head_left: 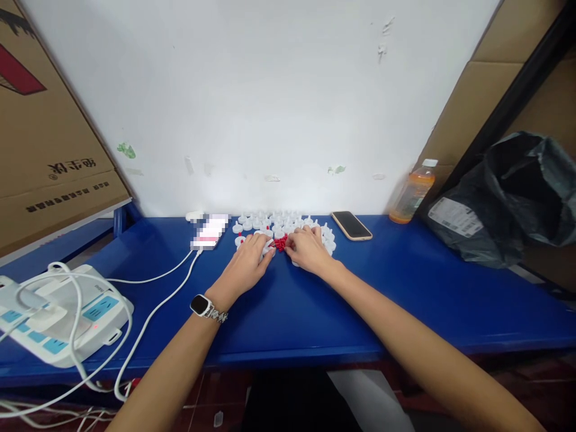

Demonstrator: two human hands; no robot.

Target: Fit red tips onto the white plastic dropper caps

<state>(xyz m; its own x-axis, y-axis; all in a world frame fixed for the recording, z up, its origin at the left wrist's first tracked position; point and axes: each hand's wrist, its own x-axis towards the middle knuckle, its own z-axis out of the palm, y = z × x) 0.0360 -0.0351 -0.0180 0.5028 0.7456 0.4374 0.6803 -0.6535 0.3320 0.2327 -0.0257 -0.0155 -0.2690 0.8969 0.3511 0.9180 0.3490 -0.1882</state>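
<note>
Bright even indoor light, white wall (270,90) slightly washed out, soft faint shadows on the blue tabletop (405,288), wide-angle bending at edges, small parts soft.

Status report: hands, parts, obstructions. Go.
Left hand and right hand both down on white plastic parts. Red pieces between them. Phone alongside, apart.

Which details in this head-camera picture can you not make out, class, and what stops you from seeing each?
- Head view: small white parts and red pieces are too small to identify.
- Head view: left hand and right hand cover the parts beneath; their grip is hidden.
- Head view: the pink item is blurred.
- Head view: the power strip is cut by the left edge.
</note>
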